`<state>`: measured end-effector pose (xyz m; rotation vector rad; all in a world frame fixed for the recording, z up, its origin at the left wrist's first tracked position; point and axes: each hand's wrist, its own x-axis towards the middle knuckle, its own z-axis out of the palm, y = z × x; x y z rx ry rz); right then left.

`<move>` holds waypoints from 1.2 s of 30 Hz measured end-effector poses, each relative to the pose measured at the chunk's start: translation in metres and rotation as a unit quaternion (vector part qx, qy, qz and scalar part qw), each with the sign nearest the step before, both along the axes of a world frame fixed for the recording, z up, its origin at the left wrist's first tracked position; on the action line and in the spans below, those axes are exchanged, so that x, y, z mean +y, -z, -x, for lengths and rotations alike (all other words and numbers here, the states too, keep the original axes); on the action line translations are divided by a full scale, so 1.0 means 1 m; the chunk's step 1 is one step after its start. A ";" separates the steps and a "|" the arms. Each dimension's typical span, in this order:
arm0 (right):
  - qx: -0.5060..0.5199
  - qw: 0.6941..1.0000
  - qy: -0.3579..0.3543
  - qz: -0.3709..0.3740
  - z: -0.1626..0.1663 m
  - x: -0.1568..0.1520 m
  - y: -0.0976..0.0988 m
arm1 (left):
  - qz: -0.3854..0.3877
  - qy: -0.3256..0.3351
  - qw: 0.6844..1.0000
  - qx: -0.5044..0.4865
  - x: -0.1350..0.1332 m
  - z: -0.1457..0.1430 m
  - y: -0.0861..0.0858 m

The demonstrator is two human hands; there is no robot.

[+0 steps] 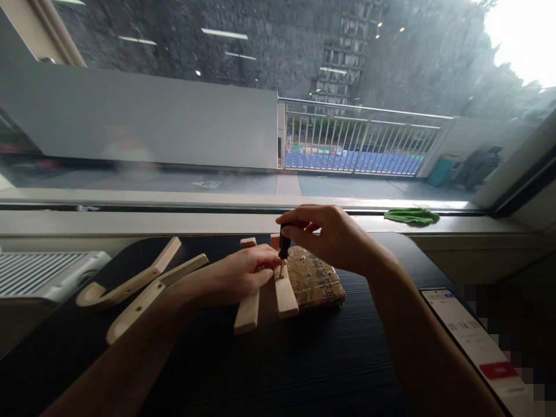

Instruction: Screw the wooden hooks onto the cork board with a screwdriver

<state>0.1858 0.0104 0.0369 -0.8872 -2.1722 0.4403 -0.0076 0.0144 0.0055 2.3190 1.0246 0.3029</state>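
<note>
- Viewing by head camera: screwdriver point(284, 246) is gripped near-upright by right hand point(325, 229), tip set at wood piece point(287, 298).
- Left hand point(254, 265) is curled beside piece; whether gripping, cannot be told.
- Piece, at pack point(319, 281)'s left edge, is judged light, stiff; best held by long sides.

Phone point(475, 347): "00:14:5", last digit blurred. Yellow triangle sign point(207, 185) in window point(260, 63).

I see a wide window point(243, 63), whose glass reflects several bright strips of light point(224, 33). Outside there are a grey wall point(174, 124) and a metal railing point(369, 139). Inside, a white radiator point(52, 275) stands to the left, near the black table point(330, 359).
</note>
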 end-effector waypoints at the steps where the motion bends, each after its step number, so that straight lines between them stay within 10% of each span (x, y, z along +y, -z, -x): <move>1: 0.000 1.000 0.003 -0.001 0.000 0.000 0.000 | -0.004 0.000 1.000 0.001 0.000 0.000 0.000; 36: -0.024 0.998 0.043 -0.038 0.007 0.005 0.005 | -0.014 -0.006 1.000 -0.006 0.002 0.001 0.005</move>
